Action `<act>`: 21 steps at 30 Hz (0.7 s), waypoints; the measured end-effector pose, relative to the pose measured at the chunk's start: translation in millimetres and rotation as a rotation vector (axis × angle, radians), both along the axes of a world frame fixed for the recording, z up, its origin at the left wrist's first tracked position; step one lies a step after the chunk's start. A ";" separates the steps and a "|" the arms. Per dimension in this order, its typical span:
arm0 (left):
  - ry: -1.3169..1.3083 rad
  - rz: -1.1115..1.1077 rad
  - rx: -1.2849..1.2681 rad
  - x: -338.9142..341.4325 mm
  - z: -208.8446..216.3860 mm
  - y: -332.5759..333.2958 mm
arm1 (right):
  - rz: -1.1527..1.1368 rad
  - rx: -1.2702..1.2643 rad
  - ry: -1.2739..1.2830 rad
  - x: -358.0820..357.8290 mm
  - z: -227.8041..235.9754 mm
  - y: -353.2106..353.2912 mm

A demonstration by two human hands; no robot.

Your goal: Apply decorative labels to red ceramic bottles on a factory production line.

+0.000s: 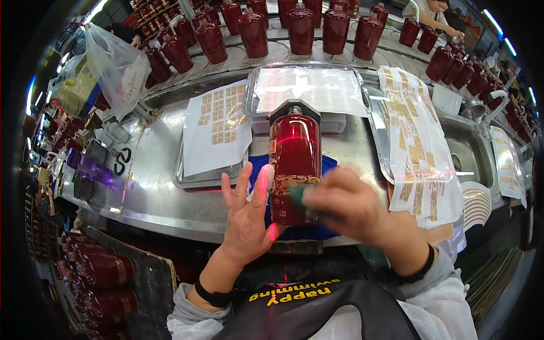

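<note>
A dark red glass bottle (296, 144) with gold ornament lies on its side, its neck in a black angular holder (309, 107). My left hand (249, 221) rests along its left side, fingers spread, thumb near the base and a white cover on one fingertip. My right hand (354, 204) is closed and blurred by motion. It presses a small dark green thing (297, 196), whose kind I cannot make out, against the gold pattern low on the bottle. Red light lines cross the glass. Beneath the bottle lies a blue cloth or pad (330, 164).
A sheet of gold stickers (198, 141) lies on a tray at left; long sticker sheets (419, 153) hang over another at right. A metal tray (365, 93) stands behind the holder. Red bottles (300, 31) line the conveyor beyond. A sink (467, 147) is far right.
</note>
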State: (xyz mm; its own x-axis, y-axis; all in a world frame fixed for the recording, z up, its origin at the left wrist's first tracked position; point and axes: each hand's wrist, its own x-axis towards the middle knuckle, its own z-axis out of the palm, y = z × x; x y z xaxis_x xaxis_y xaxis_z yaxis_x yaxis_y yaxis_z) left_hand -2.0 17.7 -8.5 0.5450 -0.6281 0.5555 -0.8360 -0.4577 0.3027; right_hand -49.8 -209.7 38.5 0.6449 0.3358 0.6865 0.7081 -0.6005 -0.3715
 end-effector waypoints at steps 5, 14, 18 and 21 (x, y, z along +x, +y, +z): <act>-0.034 -0.029 0.033 -0.4 1.5 1.8 | -0.232 0.368 0.274 6.6 5.2 -0.9; 0.034 -0.002 -0.074 0.3 -7.3 4.3 | -0.292 0.330 0.265 8.3 6.8 4.3; -0.053 0.002 -0.009 1.9 -5.9 8.0 | 0.053 -0.024 -0.012 3.9 9.7 12.3; 0.061 0.004 -0.071 2.2 -11.9 1.0 | 0.346 0.156 0.345 -0.3 13.8 12.4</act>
State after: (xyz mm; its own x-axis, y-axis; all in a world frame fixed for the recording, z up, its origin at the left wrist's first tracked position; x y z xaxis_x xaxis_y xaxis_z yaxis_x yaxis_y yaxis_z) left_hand 0.2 18.6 -20.4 0.5815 -0.5863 0.5640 -0.8133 -0.4365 0.3848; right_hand -50.0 -197.3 52.3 0.7121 0.4804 0.5120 0.6759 -0.2718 -0.6850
